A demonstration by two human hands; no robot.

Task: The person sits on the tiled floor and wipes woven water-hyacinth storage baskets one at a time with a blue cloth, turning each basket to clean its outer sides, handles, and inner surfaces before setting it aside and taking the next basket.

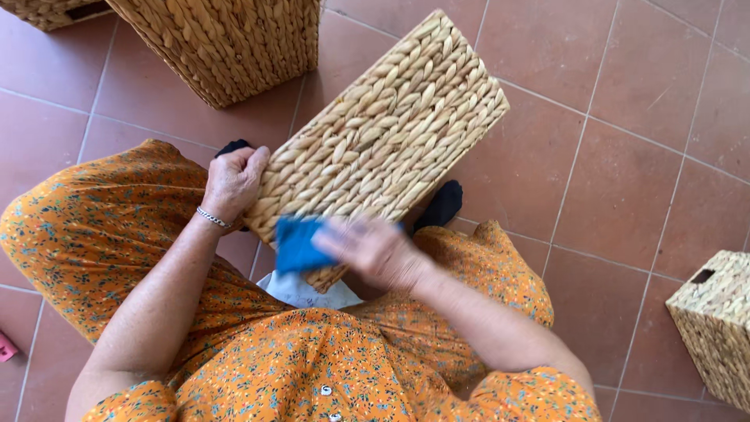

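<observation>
Two hands work one woven basket (pixel 383 133) on the lap, its length running toward one o'clock: left hand (pixel 233 181) fingers curled gripping its nine-o'clock edge, right hand (pixel 375 250) pinching a blue cloth (pixel 297 244) against its near end.

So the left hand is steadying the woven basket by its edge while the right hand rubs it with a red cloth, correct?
Not quite: the cloth is blue, not red, as the head view shows. The rest holds: the left hand grips the edge of the woven basket while the right hand, blurred, presses the cloth against it.
</observation>
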